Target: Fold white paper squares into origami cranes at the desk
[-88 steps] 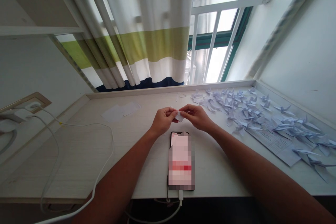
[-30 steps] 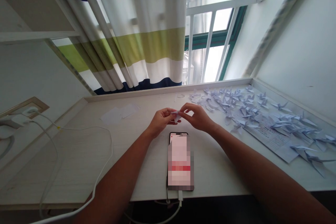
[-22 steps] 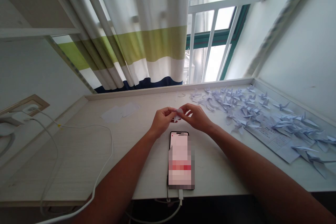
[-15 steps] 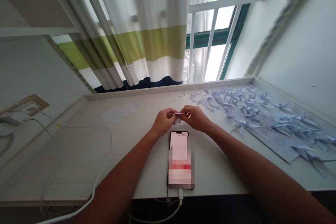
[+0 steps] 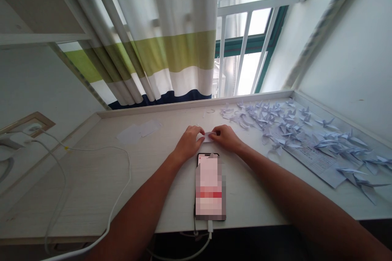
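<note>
A small folded piece of white paper (image 5: 208, 138) lies low over the desk, between my two hands and just beyond the phone. My left hand (image 5: 190, 142) has its curled fingertips and thumb at the paper's left edge. From the other side, my right hand (image 5: 227, 137) pinches the paper's right edge, its fingertips partly covering it. Fold details are too small to make out. Right below the hands is a phone (image 5: 210, 187) with a lit, blurred screen, lying face up with a white cable plugged into its lower end.
Many folded paper cranes (image 5: 284, 124) crowd the right side of the desk, some on a printed sheet (image 5: 318, 165). Loose flat paper pieces (image 5: 137, 130) lie at the left. A white cable (image 5: 130, 163) runs across the left. A raised rim (image 5: 159, 105) edges the back, before a striped curtain (image 5: 177, 49).
The paper, held up edge-on between both hands before, now lies flatter and lower. My hands have moved slightly apart, and the left thumb has come away from its fingers.
</note>
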Available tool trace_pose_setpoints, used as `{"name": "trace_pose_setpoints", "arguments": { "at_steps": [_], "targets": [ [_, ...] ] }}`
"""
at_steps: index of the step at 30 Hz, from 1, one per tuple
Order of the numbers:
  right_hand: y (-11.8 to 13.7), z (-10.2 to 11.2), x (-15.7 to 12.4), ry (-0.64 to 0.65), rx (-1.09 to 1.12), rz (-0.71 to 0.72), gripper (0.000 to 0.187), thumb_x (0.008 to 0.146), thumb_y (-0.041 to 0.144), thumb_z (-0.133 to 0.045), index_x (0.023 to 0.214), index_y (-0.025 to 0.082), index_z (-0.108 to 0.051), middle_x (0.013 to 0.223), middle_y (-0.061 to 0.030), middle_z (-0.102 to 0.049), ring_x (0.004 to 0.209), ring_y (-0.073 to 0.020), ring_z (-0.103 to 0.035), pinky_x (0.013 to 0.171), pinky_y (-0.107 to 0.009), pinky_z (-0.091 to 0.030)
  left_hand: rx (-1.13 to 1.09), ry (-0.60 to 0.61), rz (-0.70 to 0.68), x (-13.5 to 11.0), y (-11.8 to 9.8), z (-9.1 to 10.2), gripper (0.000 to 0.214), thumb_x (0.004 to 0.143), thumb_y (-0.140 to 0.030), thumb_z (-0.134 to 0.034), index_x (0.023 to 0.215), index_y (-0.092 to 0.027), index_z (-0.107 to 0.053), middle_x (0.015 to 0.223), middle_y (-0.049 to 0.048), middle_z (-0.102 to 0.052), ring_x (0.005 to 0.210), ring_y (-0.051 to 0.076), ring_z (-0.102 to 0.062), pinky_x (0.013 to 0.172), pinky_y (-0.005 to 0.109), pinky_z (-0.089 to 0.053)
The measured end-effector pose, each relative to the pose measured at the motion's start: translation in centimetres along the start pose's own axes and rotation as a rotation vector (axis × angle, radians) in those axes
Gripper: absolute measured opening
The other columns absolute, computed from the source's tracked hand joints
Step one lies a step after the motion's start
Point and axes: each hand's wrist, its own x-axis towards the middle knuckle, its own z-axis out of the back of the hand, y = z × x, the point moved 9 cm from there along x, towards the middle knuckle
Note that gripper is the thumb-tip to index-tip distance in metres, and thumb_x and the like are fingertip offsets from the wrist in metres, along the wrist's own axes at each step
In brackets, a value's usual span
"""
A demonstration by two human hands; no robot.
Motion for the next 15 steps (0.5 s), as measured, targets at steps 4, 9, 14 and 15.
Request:
{"name": "trace_pose_setpoints", "arguments": {
  "at_steps": [4, 9, 14, 15],
  "targets": [
    [-0.5, 0.3, 0.1, -0.047, 0.000, -0.029, 0.012, 0.079, 0.025, -0.068, 0.074, 0.016, -0.075, 0.066, -0.0031, -0.070, 0.060, -0.0140, -0.057, 0.058, -0.026, -0.038, 0.167, 0.129, -0.119, -0.1, -0.9, -1.1, 0.036, 0.090, -0.005, -0.049, 0.106, -0.023, -0.077, 0.117, 0.0088, -0.069, 0.113, 0.026, -0.055, 0.104, 0.044, -0.046],
    [-0.5, 0.9, -0.2, -0.052, 0.010, -0.038, 0.012, 0.083, 0.025, -0.067, 0.087, 0.017, -0.076, 0.076, -0.0053, -0.074, 0.068, -0.0170, -0.064, 0.063, -0.028, -0.046, 0.303, 0.178, -0.167, -0.5, -1.6, -1.3, 0.034, 0.091, -0.014, -0.052, 0.111, -0.024, -0.078, 0.131, 0.0088, -0.066, 0.127, 0.031, -0.049, 0.107, 0.049, -0.044],
    [1.6, 1.8, -0.6, -0.039, -0.104, 0.239, 0.016, 0.090, 0.017, -0.062, 0.097, 0.021, -0.076, 0.099, -0.0085, -0.075, 0.090, -0.0228, -0.067, 0.081, -0.036, -0.052, 0.339, 0.195, -0.222, -0.9, -2.2, -1.1, 0.036, 0.089, -0.018, -0.057, 0.119, -0.028, -0.075, 0.141, 0.0065, -0.062, 0.134, 0.033, -0.045, 0.110, 0.051, -0.040],
    [2.1, 1.7, -0.8, -0.008, -0.136, 0.309, 0.017, 0.092, 0.016, -0.060, 0.096, 0.021, -0.077, 0.101, -0.0092, -0.075, 0.094, -0.0241, -0.067, 0.084, -0.039, -0.052, 0.334, 0.198, -0.220, -0.9, -2.2, -1.1, 0.037, 0.089, -0.018, -0.058, 0.120, -0.028, -0.074, 0.141, 0.0062, -0.062, 0.134, 0.032, -0.045, 0.110, 0.051, -0.040]
  ]
}}
